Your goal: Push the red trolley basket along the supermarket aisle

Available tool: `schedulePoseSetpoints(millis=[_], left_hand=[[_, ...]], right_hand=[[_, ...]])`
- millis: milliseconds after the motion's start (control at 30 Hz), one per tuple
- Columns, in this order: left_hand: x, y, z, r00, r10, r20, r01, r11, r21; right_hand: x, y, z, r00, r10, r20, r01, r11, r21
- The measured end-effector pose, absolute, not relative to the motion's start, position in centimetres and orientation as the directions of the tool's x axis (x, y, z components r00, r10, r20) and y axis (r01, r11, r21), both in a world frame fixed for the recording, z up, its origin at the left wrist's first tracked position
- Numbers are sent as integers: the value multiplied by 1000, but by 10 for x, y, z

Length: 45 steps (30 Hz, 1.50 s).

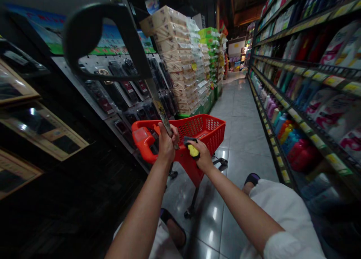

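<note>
My left hand [167, 141] is wrapped round the lower part of a metal pole [156, 97], which looks stained or rusty. At its upper end, close to the camera, is a dark D-shaped handle [132, 44]. Fingers closed, my right hand [203, 153] grips a yellow and dark grey sponge [193, 150] just right of the pole's lower end. Behind and below both hands stands a small red shopping cart [187, 168] with a lattice basket and dark casters. Whether the pole is joined to the cart is hidden by my left hand.
Shelves [316, 76] of bottles and packs line the right side. Stacked tissue-like packs [175, 59] and hanging packaged goods [124, 78] stand on the left, with framed boxes [42, 127] nearer. A grey tiled floor [239, 131] runs down the aisle.
</note>
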<state>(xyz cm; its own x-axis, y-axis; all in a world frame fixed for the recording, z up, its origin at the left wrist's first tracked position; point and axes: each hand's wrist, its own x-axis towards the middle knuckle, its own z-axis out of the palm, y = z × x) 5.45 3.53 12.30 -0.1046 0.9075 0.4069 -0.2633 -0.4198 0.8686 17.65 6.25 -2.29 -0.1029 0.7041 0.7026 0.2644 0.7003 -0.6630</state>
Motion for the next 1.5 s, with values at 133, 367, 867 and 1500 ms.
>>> schedulePoseSetpoints(millis=[133,367,867,1500], left_hand=[[33,30,133,91,955,281,-118,-270,956],[-4,41,137,383,923,40,24,-54,998],[4,25,142,263,917,299,-591,-92,802],[-2,25,141,240,948,211,-614,-20,789]], right_hand=[[184,84,-26,-17,758,651,277,630,-726],[163,37,-9,-53,684,728,237,717,-656],[155,33,52,-20,322,946,441,852,-281],[166,68,218,-139,97,985,416,909,-31]])
